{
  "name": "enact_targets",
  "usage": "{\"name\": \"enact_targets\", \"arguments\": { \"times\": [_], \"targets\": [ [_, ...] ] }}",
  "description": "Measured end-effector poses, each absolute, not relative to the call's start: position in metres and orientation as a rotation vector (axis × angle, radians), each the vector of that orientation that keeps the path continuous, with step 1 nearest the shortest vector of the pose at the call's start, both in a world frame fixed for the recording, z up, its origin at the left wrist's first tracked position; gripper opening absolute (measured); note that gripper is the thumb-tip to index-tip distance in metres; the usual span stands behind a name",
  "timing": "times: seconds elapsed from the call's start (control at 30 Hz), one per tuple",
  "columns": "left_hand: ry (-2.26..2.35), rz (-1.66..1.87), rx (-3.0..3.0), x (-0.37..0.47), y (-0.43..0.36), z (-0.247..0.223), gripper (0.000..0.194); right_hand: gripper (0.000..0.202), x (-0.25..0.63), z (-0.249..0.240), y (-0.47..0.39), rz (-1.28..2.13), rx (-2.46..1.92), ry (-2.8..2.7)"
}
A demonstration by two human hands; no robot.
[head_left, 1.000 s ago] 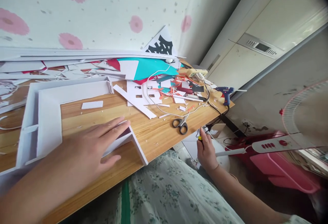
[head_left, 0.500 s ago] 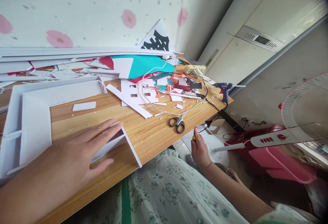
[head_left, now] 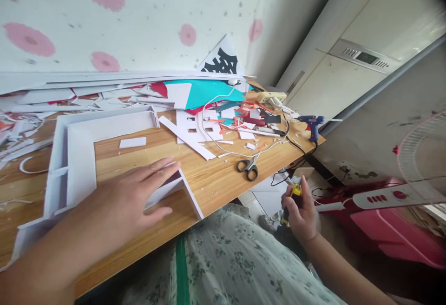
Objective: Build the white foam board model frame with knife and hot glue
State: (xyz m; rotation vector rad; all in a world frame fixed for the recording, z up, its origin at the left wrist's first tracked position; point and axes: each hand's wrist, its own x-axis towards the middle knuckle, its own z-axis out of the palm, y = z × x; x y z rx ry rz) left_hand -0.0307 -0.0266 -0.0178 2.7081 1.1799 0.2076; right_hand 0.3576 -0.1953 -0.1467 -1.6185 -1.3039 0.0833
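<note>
My left hand (head_left: pixel 128 202) lies flat with its fingers stretched out over a white foam-board frame (head_left: pixel 81 156) on the wooden table. Its fingertips rest on the top edge of the frame's near right section; the palm hides part of the walls. Off the table's right edge, my right hand (head_left: pixel 303 212) is closed around a yellow-and-black utility knife (head_left: pixel 297 189), held upright; its blade cannot be made out clearly. Between the hands, black-handled scissors (head_left: pixel 248 169) lie near the table edge. A small white foam-board rectangle (head_left: pixel 133 142) sits inside the frame's bend.
Board offcuts, a turquoise sheet (head_left: pixel 212 92) and a panel with cut-out windows (head_left: pixel 195 126) crowd the table's back. A blue glue gun (head_left: pixel 312 126) stands at the right corner beside a power strip (head_left: pixel 272 96). A white cable loops over the table. A fan (head_left: pixel 386 197) stands right.
My right hand has moved right and turned, bringing more of the utility knife into view. My left hand stays on the frame. The view has shifted slightly left.
</note>
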Motion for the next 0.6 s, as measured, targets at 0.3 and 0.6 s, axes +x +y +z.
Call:
{"name": "enact_targets", "arguments": {
  "times": [0.3, 0.6],
  "targets": [
    [1.244, 0.237, 2.535, -0.029, -0.037, -0.011, 0.076, 0.041, 0.25, -0.025, -0.079, 1.616, -0.865, -1.321],
    [1.274, 0.621, 2.028, 0.004, -0.035, 0.036, 0.018, 0.03, 0.176, -0.016, -0.034, 1.521, -0.59, -1.008]
  ]
}}
